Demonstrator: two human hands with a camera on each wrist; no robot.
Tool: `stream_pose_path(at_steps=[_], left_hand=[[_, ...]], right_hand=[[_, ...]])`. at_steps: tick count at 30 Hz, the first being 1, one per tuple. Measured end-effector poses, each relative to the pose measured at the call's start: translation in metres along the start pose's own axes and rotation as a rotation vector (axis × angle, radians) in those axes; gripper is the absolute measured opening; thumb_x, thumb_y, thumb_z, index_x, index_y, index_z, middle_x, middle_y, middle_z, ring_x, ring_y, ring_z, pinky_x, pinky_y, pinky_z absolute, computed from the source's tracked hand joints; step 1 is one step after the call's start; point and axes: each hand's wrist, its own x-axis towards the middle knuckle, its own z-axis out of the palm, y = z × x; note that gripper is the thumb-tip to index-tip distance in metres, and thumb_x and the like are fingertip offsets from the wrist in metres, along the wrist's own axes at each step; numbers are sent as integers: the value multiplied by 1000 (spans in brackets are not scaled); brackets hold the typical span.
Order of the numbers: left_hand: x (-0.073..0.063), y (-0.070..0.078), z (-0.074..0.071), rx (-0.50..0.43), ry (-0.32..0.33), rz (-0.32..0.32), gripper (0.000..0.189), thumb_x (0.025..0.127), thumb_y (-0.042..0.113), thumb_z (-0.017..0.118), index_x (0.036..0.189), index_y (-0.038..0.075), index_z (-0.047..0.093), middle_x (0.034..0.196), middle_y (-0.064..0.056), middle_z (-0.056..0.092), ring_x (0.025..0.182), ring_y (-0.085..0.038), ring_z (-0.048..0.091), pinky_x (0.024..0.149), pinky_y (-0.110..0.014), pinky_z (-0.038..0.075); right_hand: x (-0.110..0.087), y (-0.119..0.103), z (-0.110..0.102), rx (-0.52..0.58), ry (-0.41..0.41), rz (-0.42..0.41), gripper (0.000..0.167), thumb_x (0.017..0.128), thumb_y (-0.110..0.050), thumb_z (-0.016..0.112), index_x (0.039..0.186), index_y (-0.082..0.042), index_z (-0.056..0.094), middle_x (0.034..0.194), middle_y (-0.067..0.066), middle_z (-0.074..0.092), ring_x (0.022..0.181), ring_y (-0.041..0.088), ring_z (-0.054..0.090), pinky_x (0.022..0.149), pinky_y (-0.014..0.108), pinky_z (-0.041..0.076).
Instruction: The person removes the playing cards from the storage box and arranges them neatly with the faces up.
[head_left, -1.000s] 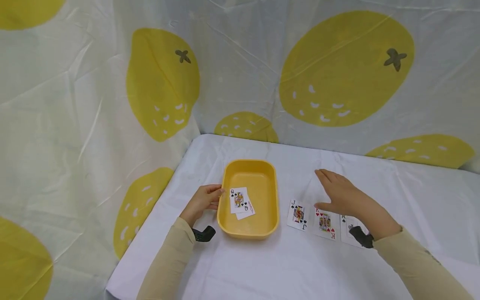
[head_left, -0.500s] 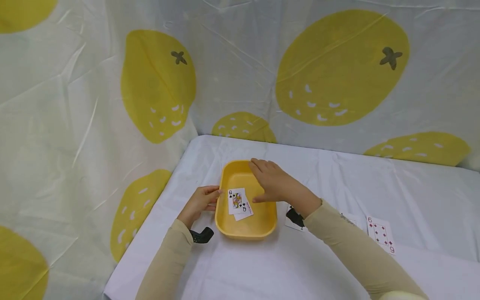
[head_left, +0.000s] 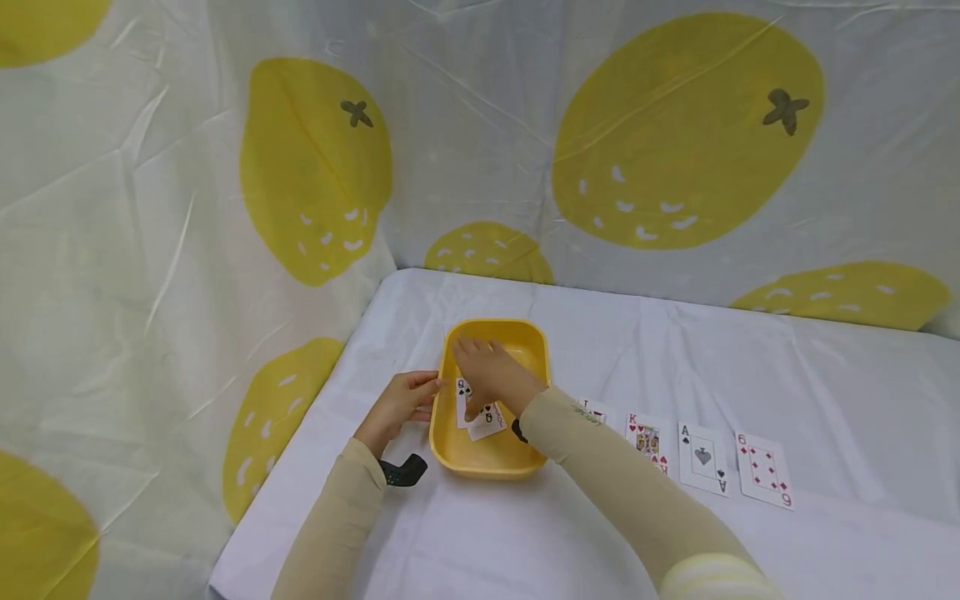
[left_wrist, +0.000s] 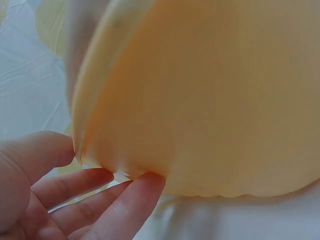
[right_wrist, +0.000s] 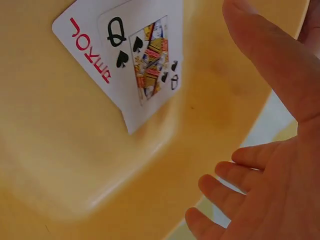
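Yellow tray point(head_left: 480, 460): sitting upright on the white-covered bench point(head_left: 465, 542), just left of the row of cards
Left hand point(head_left: 397, 408): right there at the tray's left side, pinching the rim between thumb and fingers, the latter tucked against the outer wall
Right hand point(head_left: 491, 371): in over the tray now, back uppermost, with thumb and fingers spread wide
Queen of spades point(right_wrist: 150, 60): face up inside the tray, partly screened by the right hand from above, clear of its fingers in the wrist view
Joker point(right_wrist: 87, 47): pinned beneath the queen, poking out in red lettering
Row on the bench, left to right: jack point(head_left: 597, 409), king of hearts point(head_left: 645, 437), ace of spades point(head_left: 702, 457), six of diamonds point(head_left: 764, 468), all face up
Right sleeve point(head_left: 630, 492): beige, stretched across the front, hiding most of the jack and a corner of the king
Backdrop point(head_left: 465, 125): pale cloth, printed with big lemons
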Motion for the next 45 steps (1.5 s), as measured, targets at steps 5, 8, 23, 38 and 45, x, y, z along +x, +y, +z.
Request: stream_pose_path(at_steps=[5,8,23,38,45], left_hand=[[-1,-2,0,5,1,-10,37,88,20,59,120,1,56,106,-13,62,82,-22,63,62,-34,54],[-2,-3,0,3,-2,-6,37,88,19,58,120,1,56,107,-14,62,81,-22,63,61,-34,54],[-7,-3,0,-11,-7,2,38,88,19,58,121,0,55,108,-15,61,83,-23,63,61,-34,54],[-7,-5,1,-44,-29,39,37,89,17,57,120,-3,54,111,-18,59,83,-25,63,61,-36,54],[-8,-6,0,-24,-9,29,35,89,18,57,119,-1,56,107,-15,60,80,-23,63,61,-36,54]], right_hand=[[6,-2,18,58,-73,75,109,58,-44,82,141,-3,23,143,12,25,127,27,29,105,46,18],[8,-2,27,24,-76,90,105,56,-46,82,137,-3,31,138,11,33,122,26,35,104,45,22],[7,-8,31,29,-102,101,69,59,-41,82,113,-7,55,102,4,44,94,20,42,95,38,32],[-6,-1,21,-103,73,19,68,61,-46,78,108,-4,52,95,6,44,84,20,45,79,29,43],[-21,2,4,-156,129,-15,85,62,-50,76,123,-1,43,107,10,46,96,23,47,89,33,41]])
